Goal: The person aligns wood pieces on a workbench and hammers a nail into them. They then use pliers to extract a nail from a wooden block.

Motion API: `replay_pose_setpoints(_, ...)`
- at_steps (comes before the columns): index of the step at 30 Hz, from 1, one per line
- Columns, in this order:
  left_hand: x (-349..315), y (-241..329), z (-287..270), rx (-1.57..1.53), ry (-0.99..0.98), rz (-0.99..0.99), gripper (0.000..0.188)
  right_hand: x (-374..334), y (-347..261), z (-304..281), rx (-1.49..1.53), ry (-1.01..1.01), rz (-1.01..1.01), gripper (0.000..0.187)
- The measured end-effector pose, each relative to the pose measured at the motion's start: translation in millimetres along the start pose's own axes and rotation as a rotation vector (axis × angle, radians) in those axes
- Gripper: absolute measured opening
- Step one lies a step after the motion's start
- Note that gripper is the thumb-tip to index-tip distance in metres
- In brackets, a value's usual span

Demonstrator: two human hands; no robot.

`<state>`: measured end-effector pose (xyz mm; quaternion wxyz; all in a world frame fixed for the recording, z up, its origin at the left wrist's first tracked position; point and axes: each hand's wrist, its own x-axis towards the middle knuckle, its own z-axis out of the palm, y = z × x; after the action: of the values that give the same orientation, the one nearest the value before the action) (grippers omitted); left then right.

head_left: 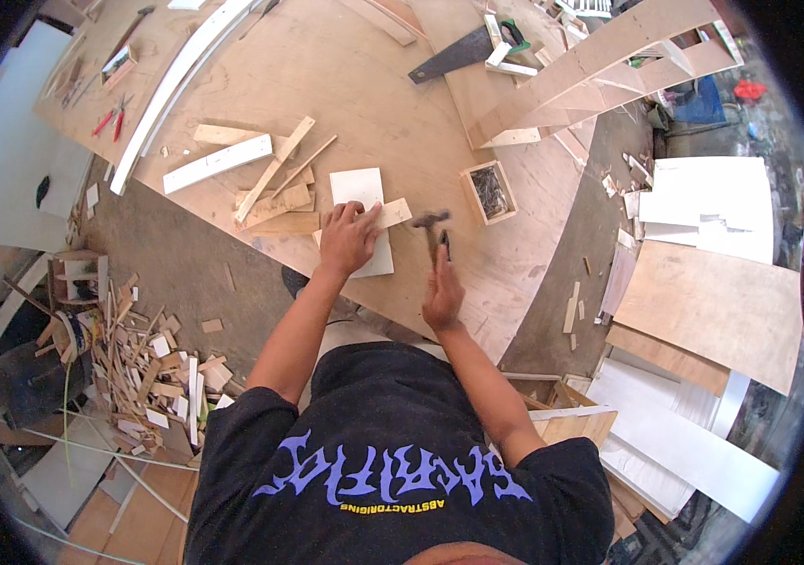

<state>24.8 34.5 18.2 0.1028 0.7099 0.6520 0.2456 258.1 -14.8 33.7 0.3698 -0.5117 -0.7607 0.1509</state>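
Observation:
My left hand [350, 235] presses a short pale wooden strip [395, 213] down across a white rectangular board [355, 184] on the plywood worktable. Its fingers are bent over the strip, whose right end sticks out past the board. In my right hand [442, 297] is a hammer [431, 220], gripped by its dark handle. The hammer head is raised just right of the strip's end, apart from it and slightly blurred. Whether a nail is between my left fingers I cannot make out.
Right of the hammer sits a wooden box of nails [489, 191]. Wood offcuts [275, 193] lie left of the board. Further off are a handsaw [454, 58], red-handled pliers [110, 118], long curved white strips [176, 85] and a wooden frame [590, 80]. Scrap wood [162, 377] covers the left floor.

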Motion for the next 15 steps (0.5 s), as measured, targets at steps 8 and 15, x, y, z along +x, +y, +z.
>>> replay_pose_setpoints(8, -9, 0, 2, -0.002, -0.01, -0.006, 0.05, -19, 3, 15, -0.019, -0.169, 0.094, 0.052)
replay_pose_setpoints(15, -3, 1, 0, 0.033, -0.008, 0.019, 0.06, 22, -21, -18, 0.097, 0.092, 0.108, 0.053)
